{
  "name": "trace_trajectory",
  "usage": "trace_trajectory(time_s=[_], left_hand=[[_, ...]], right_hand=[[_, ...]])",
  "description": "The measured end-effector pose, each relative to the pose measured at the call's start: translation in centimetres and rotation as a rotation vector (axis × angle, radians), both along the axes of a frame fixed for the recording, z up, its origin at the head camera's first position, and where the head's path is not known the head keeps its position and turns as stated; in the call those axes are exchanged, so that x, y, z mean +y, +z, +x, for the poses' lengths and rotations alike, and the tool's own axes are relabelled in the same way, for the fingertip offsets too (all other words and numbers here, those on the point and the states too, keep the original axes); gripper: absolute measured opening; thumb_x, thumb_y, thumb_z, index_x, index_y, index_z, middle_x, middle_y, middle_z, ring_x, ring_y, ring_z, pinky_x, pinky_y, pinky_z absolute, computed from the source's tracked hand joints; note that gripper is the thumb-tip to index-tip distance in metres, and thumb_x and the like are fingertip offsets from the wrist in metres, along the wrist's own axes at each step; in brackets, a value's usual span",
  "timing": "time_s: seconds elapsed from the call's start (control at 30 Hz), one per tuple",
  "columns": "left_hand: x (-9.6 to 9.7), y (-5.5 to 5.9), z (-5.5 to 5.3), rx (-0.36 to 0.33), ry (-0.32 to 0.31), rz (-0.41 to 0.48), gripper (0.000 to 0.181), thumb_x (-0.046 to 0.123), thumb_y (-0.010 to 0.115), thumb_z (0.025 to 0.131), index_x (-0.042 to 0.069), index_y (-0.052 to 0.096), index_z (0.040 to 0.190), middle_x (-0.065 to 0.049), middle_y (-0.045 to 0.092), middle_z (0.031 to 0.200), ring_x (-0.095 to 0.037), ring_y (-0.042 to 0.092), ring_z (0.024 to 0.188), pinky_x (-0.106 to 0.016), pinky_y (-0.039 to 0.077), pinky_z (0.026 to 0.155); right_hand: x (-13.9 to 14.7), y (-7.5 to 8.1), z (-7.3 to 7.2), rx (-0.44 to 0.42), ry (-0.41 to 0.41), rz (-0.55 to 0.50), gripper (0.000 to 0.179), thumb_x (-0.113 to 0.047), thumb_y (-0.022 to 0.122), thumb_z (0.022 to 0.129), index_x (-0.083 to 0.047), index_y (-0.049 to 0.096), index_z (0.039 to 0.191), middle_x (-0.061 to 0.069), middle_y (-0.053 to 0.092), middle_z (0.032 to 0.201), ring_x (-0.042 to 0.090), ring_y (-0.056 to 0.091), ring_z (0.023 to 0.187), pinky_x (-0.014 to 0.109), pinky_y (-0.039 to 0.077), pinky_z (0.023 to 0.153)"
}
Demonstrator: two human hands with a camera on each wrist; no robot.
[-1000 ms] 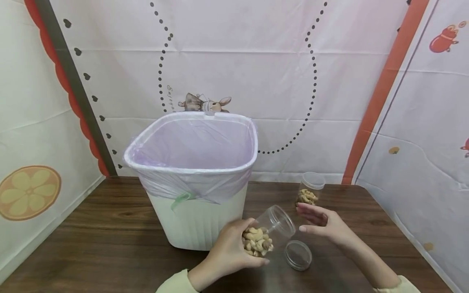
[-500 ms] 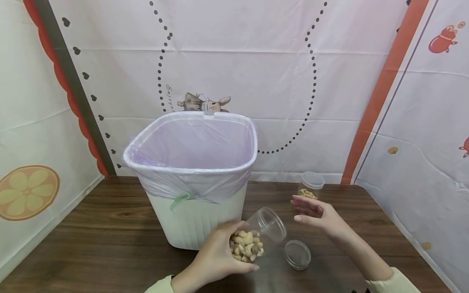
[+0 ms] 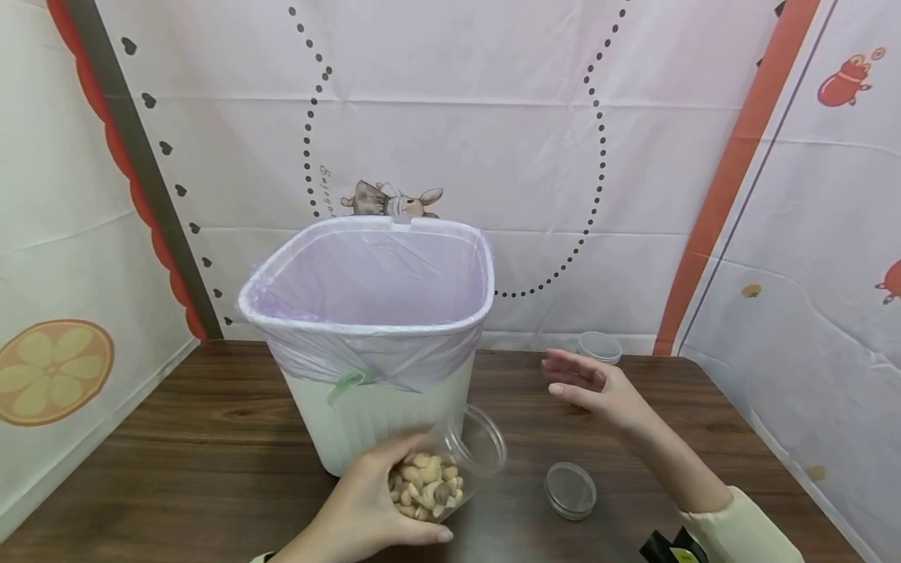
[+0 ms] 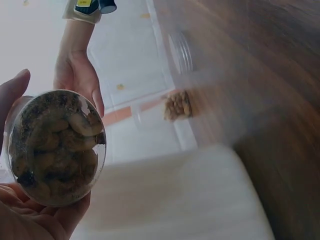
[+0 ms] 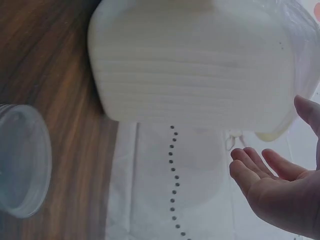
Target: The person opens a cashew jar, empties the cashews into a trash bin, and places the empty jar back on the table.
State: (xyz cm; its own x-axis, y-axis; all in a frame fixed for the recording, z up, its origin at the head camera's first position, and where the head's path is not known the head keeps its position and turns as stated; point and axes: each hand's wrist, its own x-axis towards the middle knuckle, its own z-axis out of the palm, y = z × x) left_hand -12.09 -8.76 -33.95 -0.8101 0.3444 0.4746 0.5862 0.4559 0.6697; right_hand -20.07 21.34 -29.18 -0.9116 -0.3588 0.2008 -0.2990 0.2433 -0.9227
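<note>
My left hand [image 3: 373,496] grips a clear plastic jar [image 3: 479,442] with cashews [image 3: 425,485] heaped in its lower part. The jar leans with its uncapped mouth up and to the right, in front of the bin. In the left wrist view the round base of the jar [image 4: 57,150] faces the camera, nuts pressed against it. My right hand [image 3: 598,391] hovers over the table to the right, fingers extended and holding nothing. Below it lies a clear round lid [image 3: 571,491] on the table. A second jar [image 4: 175,106], capped and part filled with nuts, stands behind my right hand.
A white bin [image 3: 394,414] with a pale purple liner [image 3: 366,356] stands left of centre on the dark wooden table [image 3: 176,438]. Printed cloth [image 3: 535,156] hangs behind and at both sides.
My left hand has carried the jar left, in front of the bin. The right hand has moved left and away from me, now covering most of the second jar in the head view.
</note>
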Motion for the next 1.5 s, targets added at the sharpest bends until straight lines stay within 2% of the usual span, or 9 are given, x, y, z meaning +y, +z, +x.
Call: trace_trajectory(time_s=[0.17, 0.3, 0.5, 0.63, 0.8, 1.0, 1.2, 1.4, 1.5], left_hand=[[-1.6, 0.3, 0.5, 0.059, 0.021, 0.015, 0.079, 0.042, 0.085, 0.050, 0.016, 0.056, 0.119, 0.011, 0.060, 0.107, -0.005, 0.059, 0.089, -0.025, 0.050, 0.076], [-2.8, 0.4, 0.7, 0.174, 0.042, -0.004, 0.076, 0.042, 0.086, 0.049, 0.016, 0.058, 0.115, 0.009, 0.062, 0.103, -0.004, 0.059, 0.085, -0.024, 0.050, 0.073], [-4.4, 0.7, 1.3, 0.281, 0.091, -0.035, 0.078, 0.039, 0.087, 0.050, 0.010, 0.058, 0.116, 0.004, 0.064, 0.101, -0.002, 0.058, 0.082, -0.016, 0.047, 0.072], [-5.7, 1.3, 2.0, 0.300, 0.156, -0.064, 0.080, 0.038, 0.088, 0.049, 0.012, 0.058, 0.119, 0.004, 0.064, 0.102, -0.002, 0.058, 0.083, -0.010, 0.043, 0.075], [-7.4, 2.0, 2.8, 0.300, 0.259, -0.078, 0.082, 0.031, 0.090, 0.044, 0.016, 0.058, 0.119, 0.008, 0.063, 0.099, 0.001, 0.056, 0.078, -0.008, 0.041, 0.069], [-9.3, 2.4, 3.4, 0.298, 0.365, -0.076, 0.085, 0.025, 0.092, 0.038, 0.014, 0.060, 0.116, 0.013, 0.061, 0.095, 0.002, 0.054, 0.074, -0.007, 0.039, 0.065], [-11.1, 3.0, 3.9, 0.298, 0.425, -0.064, 0.081, 0.019, 0.092, 0.034, 0.014, 0.062, 0.109, 0.018, 0.059, 0.088, 0.003, 0.052, 0.068, -0.008, 0.037, 0.059], [-12.7, 4.3, 4.3, 0.373, 0.483, -0.079, 0.082, 0.017, 0.092, 0.029, 0.011, 0.064, 0.106, 0.023, 0.057, 0.087, 0.008, 0.049, 0.069, -0.007, 0.036, 0.060], [-13.2, 5.3, 4.6, 0.336, 0.527, -0.080, 0.080, 0.015, 0.092, 0.032, 0.014, 0.064, 0.107, 0.023, 0.058, 0.083, 0.010, 0.050, 0.069, -0.006, 0.036, 0.060]], right_hand=[[-0.8, 1.1, -0.3, 0.025, 0.000, 0.015, 0.052, -0.018, 0.058, 0.089, 0.002, 0.040, 0.134, 0.022, 0.048, 0.129, 0.017, 0.052, 0.114, 0.017, 0.043, 0.086], [-1.3, 1.9, -0.6, 0.029, -0.008, 0.018, 0.052, -0.021, 0.058, 0.089, -0.002, 0.040, 0.134, 0.017, 0.049, 0.130, 0.019, 0.049, 0.117, 0.016, 0.041, 0.088], [-2.2, 2.7, -0.8, -0.002, -0.021, 0.000, 0.055, -0.028, 0.058, 0.088, -0.008, 0.040, 0.136, 0.011, 0.049, 0.132, 0.020, 0.047, 0.120, 0.034, 0.037, 0.098], [-2.8, 3.4, -1.0, -0.027, -0.006, -0.062, 0.055, -0.027, 0.056, 0.090, -0.007, 0.037, 0.138, 0.014, 0.046, 0.134, 0.024, 0.044, 0.123, 0.035, 0.035, 0.100], [-3.6, 4.4, -1.3, -0.040, 0.025, -0.159, 0.055, -0.021, 0.054, 0.091, -0.002, 0.033, 0.139, 0.020, 0.042, 0.135, 0.026, 0.041, 0.125, 0.026, 0.036, 0.098], [-4.5, 5.3, -1.7, -0.044, 0.054, -0.206, 0.056, -0.021, 0.052, 0.092, -0.003, 0.030, 0.140, 0.019, 0.040, 0.136, 0.027, 0.039, 0.126, 0.026, 0.035, 0.098], [-5.7, 6.0, -2.2, -0.056, 0.069, -0.269, 0.054, -0.015, 0.050, 0.093, -0.003, 0.028, 0.141, 0.020, 0.040, 0.137, 0.029, 0.039, 0.126, 0.027, 0.036, 0.099], [-6.4, 6.5, -2.7, -0.057, 0.062, -0.289, 0.054, -0.014, 0.048, 0.094, -0.002, 0.026, 0.141, 0.022, 0.037, 0.138, 0.027, 0.042, 0.124, 0.033, 0.032, 0.102], [-6.6, 6.8, -2.9, -0.061, 0.065, -0.295, 0.054, -0.013, 0.047, 0.094, -0.002, 0.026, 0.142, 0.021, 0.037, 0.138, 0.028, 0.041, 0.125, 0.036, 0.031, 0.102]])
